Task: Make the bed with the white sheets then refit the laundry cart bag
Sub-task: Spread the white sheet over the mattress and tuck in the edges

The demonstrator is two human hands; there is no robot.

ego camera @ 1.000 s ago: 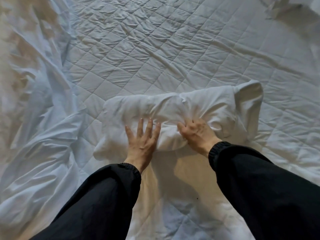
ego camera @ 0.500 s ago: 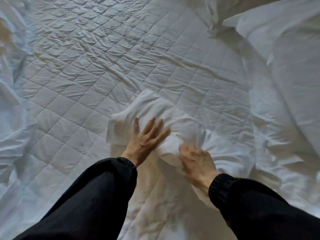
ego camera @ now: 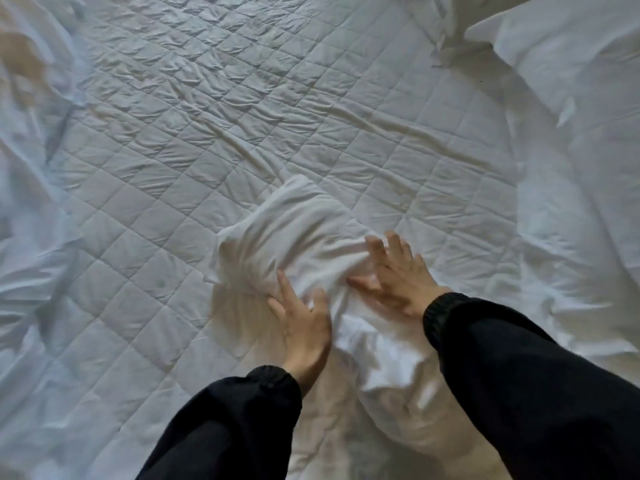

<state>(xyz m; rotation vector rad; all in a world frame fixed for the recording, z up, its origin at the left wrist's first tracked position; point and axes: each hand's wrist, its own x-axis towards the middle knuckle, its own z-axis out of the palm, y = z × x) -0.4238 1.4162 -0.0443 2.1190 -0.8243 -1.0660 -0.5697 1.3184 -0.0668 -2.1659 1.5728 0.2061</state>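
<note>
The quilted mattress pad (ego camera: pixel 242 133) fills most of the view, bare and creased, with no sheet spread over it. A crumpled white sheet (ego camera: pixel 31 220) is heaped along its left edge, and more bunched white bedding (ego camera: pixel 561 237) runs down the right side. A large pillow (ego camera: pixel 571 53) lies at the upper right corner. The laundry cart bag is not in view.

In the middle, near the person, a smaller pillow (ego camera: pixel 298 233) in a white case lies diagonally on the pad. Its far end is plump and its near end is wrinkled and gathered. Two arms in black sleeves (ego camera: pixel 519 375) reach over it.

The right hand (ego camera: pixel 398 275) rests on the case with its fingers spread wide and palm down. The left hand (ego camera: pixel 303 327) lies beside it on the pillow's near-left flank, fingers stretched out. Blur hides whether its thumb catches a fold.

The step in hand looks like settling the filling into the case and smoothing it. To do this well, press with flat palms and sweep outward from the middle toward both ends, so the gathered cloth near the wrists is pulled taut. Push the stuffing fully into the far corners before lifting. Then move the pillow off the pad so the sheet can go on first.
</note>
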